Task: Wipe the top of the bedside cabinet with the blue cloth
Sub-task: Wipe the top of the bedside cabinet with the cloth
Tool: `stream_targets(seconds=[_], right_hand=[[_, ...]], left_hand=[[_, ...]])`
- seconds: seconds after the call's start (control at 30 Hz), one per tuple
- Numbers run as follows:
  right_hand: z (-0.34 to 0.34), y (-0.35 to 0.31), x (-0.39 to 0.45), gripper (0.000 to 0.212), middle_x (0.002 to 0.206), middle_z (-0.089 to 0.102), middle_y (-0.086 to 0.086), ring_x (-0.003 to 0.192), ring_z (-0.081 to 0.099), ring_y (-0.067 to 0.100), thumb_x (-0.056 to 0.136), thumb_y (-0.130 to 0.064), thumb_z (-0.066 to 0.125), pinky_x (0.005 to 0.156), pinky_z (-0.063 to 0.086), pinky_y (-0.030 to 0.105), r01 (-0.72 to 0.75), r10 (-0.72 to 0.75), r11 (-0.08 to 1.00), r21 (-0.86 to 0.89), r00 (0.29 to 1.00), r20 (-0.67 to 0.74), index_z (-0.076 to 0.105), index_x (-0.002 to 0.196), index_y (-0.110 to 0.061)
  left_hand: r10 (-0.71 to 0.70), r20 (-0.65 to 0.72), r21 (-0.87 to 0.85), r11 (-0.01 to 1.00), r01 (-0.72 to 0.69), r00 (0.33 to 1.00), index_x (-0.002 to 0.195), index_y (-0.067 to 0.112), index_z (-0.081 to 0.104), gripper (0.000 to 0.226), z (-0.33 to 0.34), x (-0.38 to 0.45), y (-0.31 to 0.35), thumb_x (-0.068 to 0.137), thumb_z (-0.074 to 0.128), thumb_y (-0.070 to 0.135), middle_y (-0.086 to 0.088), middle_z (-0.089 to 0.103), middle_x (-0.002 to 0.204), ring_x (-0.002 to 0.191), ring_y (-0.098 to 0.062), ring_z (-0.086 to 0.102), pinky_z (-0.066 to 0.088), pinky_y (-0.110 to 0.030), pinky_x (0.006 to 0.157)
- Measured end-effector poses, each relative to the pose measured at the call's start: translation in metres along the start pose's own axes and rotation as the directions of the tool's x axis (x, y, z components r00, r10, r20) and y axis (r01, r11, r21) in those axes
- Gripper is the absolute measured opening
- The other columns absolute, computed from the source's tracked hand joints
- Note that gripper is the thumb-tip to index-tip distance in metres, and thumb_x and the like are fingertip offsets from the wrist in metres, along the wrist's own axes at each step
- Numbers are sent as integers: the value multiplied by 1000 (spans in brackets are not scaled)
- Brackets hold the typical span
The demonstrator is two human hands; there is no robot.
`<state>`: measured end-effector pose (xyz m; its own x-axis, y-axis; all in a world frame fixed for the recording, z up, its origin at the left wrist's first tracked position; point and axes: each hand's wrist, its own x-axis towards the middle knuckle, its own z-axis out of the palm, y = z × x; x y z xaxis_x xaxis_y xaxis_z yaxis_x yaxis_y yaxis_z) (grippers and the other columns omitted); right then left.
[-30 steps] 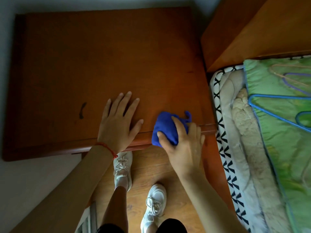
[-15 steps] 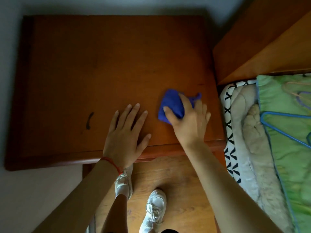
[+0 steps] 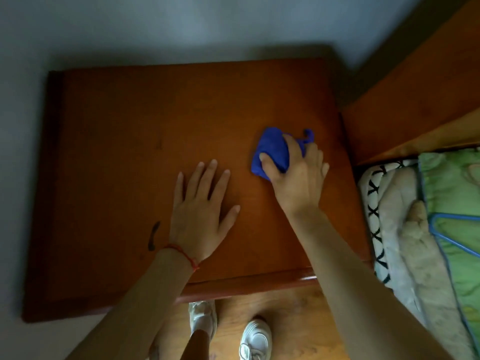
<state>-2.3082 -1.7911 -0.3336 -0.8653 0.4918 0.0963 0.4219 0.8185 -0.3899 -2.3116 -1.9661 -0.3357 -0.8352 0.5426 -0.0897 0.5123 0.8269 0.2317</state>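
The bedside cabinet's brown wooden top (image 3: 135,141) fills the middle of the view. A bunched blue cloth (image 3: 270,149) lies on its right half, about midway between front and back edges. My right hand (image 3: 296,175) grips the cloth, thumb and fingers curled round it, pressing it onto the wood. My left hand (image 3: 202,211) rests flat on the top, fingers spread, left of the cloth and nearer the front edge. A red string circles that wrist.
A dark curved mark (image 3: 153,236) sits on the wood left of my left wrist. A bed with a green quilt (image 3: 452,193), patterned bedding (image 3: 376,229) and a blue hanger (image 3: 457,235) adjoins on the right. The wooden headboard (image 3: 415,100) rises behind it. My shoes (image 3: 254,336) stand below.
My right hand has pushed the blue cloth from the cabinet's front edge toward the back, over the right half. My left hand has stayed flat on the top.
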Motion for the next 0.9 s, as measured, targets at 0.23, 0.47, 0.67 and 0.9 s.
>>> stream_targets(seconds=[0.23,0.47,0.67,0.9], right_hand=[[-12,14,-78,59,97,58,20,84,54,33,77,-56,48,74,34,38,42,-42,999,-1,999,8,53,116,-12],[11,-13,33,60,117,52,22,103,48,34,83,-54,51,86,33,42,-34,35,999,24,999,-24,45,127,-15],[4,-4,-13,59,100,58,23,86,54,36,78,-55,51,75,39,43,15,-16,1000,-18,1000,-26,54,117,-10],[22,-20,93,60,126,46,23,113,40,35,83,-54,50,94,25,42,-60,60,998,35,998,1,41,131,-18]], left_hand=[[12,10,12,1000,-12,1000,136,10,40,62,7,2,-4,90,31,49,-18,39,143,133,-35,30,13,-54,107],[3,34,2,1000,-3,999,136,12,41,62,8,2,-5,89,31,51,-17,39,143,133,-34,29,13,-54,108],[13,25,-57,998,-11,1000,136,11,41,61,2,5,-7,89,32,49,-17,38,144,134,-31,26,14,-55,107],[19,-8,13,1000,-19,1000,137,11,39,61,-17,71,-37,90,35,50,-19,36,145,134,-35,27,13,-55,107]])
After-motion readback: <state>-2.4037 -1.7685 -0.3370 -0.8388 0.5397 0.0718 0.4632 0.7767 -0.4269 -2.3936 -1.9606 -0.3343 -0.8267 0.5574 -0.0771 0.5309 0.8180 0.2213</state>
